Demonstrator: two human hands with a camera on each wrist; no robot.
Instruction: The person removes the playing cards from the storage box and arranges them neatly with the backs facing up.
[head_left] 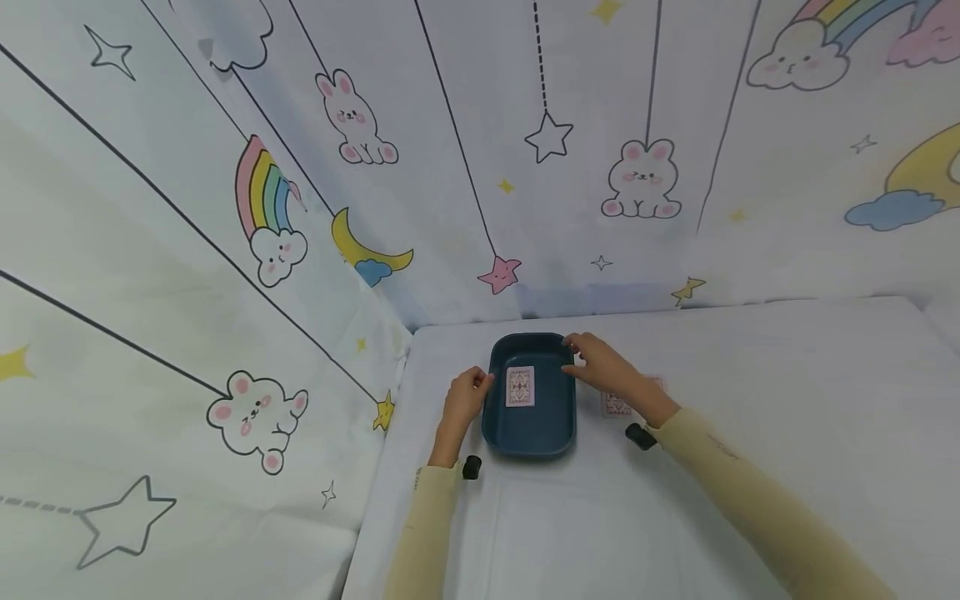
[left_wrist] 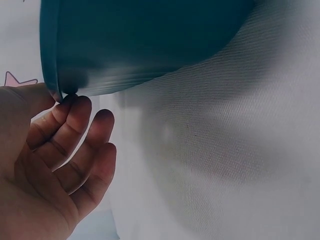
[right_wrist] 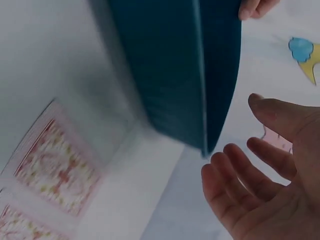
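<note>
A dark blue rectangular tray (head_left: 551,433) stands on the white-covered table. One playing card (head_left: 520,387), its red-patterned back up, lies inside. My left hand (head_left: 465,396) pinches the tray's left rim between thumb and index finger; the left wrist view shows the other fingers (left_wrist: 97,167) loosely bent below. By the far right corner of the tray is my right hand (head_left: 603,364), its thumb and fingers spread apart around the rim area. In the right wrist view the right fingertips (right_wrist: 217,159) come close to the rim; whether they touch it I cannot tell.
More red-backed playing cards (head_left: 617,405) lie right of the tray, partly hidden by the right forearm. Small black devices (head_left: 472,467) sit at both wrists. White cloth walls (head_left: 450,208) with cartoon drawings rise behind the table and at its left.
</note>
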